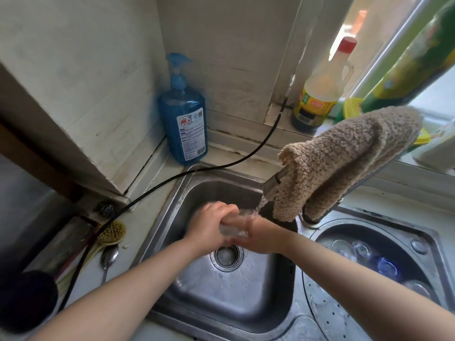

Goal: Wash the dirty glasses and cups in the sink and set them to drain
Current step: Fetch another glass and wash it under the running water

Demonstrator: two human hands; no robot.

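Rinsing a clear glass (pixel 233 231) under the tap (pixel 272 184), over the drain (pixel 227 255) of the left sink (pixel 172 193). Left hand (pixel 209 226) curling round the glass from above, fingers wrapped over it. Right hand (pixel 258 236) meeting it from the other side, water running across the knuckles; gripping or only rubbing, impossible to tell through the blur and the splash.

Judging progress: somewhere in the middle, probably. Sitting in the round basin (pixel 418 232) on the right, several glasses (pixel 344 249) and a blue one (pixel 387 267), mouths apparently down. Drained already or waiting their turn, not clear from here. Nothing else dirty showing in the left sink, so the remainder likely being this glass plus whatever in the basin is unwashed. Setting this one down to drain not yet done.

Reading labels: soap bottle (pixel 183 114), blue with a pump, carrying a white label with a red logo and fine print, too small and soft to make out. Vinegar-like bottle (pixel 320 89) with a red cap, wearing a yellow label with red characters, also unreadable. Green packet (pixel 406 70) by the window, blurred, no legible writing.

Hanging over the tap, a tan cloth (pixel 344 158).
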